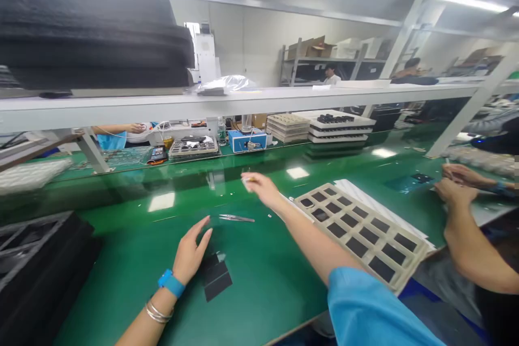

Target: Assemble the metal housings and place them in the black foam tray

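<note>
My left hand [191, 251] rests on the green bench, fingers stretched out, touching a thin dark rectangular panel [216, 277] that lies flat beside it. My right hand [260, 186] is reached forward above the bench, fingers pinched on a small pale piece I cannot make out; the hand is slightly blurred. Metal tweezers [236, 218] lie on the bench between the two hands. To the right of my right arm sits a beige tray [399, 273] with several dark rectangular parts in its pockets.
A co-worker's two hands [458, 184] work at the right edge. A black tray stack [36, 265] sits at the left. Stacked trays [340, 125] and a blue box [247, 140] stand across the bench under a long white shelf [243, 100]. Other people sit beyond.
</note>
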Tool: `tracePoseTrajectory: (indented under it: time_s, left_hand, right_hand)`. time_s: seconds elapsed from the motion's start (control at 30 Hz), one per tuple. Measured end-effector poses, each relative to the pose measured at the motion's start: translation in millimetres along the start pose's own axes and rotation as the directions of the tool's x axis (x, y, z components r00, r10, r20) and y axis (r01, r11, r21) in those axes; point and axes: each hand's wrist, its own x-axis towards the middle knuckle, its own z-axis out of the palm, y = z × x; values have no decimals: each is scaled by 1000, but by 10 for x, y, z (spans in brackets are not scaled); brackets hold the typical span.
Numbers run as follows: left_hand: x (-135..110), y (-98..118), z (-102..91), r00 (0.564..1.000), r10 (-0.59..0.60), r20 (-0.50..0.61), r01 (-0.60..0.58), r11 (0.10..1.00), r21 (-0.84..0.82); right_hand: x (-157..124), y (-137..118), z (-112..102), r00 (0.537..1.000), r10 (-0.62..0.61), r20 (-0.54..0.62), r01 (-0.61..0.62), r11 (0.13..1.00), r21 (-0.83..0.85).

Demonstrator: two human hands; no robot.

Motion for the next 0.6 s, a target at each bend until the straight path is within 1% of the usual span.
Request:
tracePoseTrajectory:
  time_s: [0.03, 0.07, 0.1, 0.13, 0.17, 0.2, 0.23, 0.3, 0.4, 0.5, 0.53, 0.6]
  left_hand:
    - [-48, 77, 15, 994, -90, 54, 99, 974, -204]
    - [-97, 140, 29, 978, -162, 129, 200, 897, -395]
    - [-143, 180, 41, 957, -205, 206, 286, 786, -549]
    - [-184, 195, 46, 937, -225, 267, 347, 669, -657]
    - [-217, 184, 44, 922, -236, 306, 386, 571, -724]
    - [-241, 151, 34, 913, -250, 323, 407, 505, -761]
    - [-255, 103, 17, 908, -267, 323, 415, 469, -780]
    - [-258, 0, -30, 907, -290, 307, 413, 460, -786]
    - [-232, -69, -111, 914, -296, 278, 395, 489, -778]
    - [-209, -20, -195, 917, -284, 279, 388, 486, -783]
    - [-206, 5, -221, 916, -281, 286, 393, 488, -780]
    - [-209, 45, -258, 914, -275, 297, 400, 498, -770]
  right_hand:
    - [-172, -110, 224, 998, -26, 55, 22, 998, 64]
    - [-338, -199, 437, 992, -50, 118, 32, 988, 149]
    - [-490, -266, 633, 985, -73, 159, 41, 980, 197]
    - [-624, -314, 807, 979, -101, 180, 61, 975, 216]
    - [-738, -343, 955, 975, -124, 183, 85, 974, 209]
    - [-831, -357, 1077, 975, -145, 170, 114, 977, 178]
    - [-905, -360, 1170, 975, -163, 152, 142, 980, 142]
    - [-1006, -344, 1281, 974, -192, 121, 180, 978, 101]
    - [-1071, -313, 1312, 973, -225, 43, 218, 969, 119]
    - [-1078, -287, 1275, 979, -194, -61, 202, 964, 171]
    - [-1076, -276, 1260, 983, -169, -77, 181, 965, 189]
    - [-1073, -249, 1235, 989, -137, -65, 147, 967, 207]
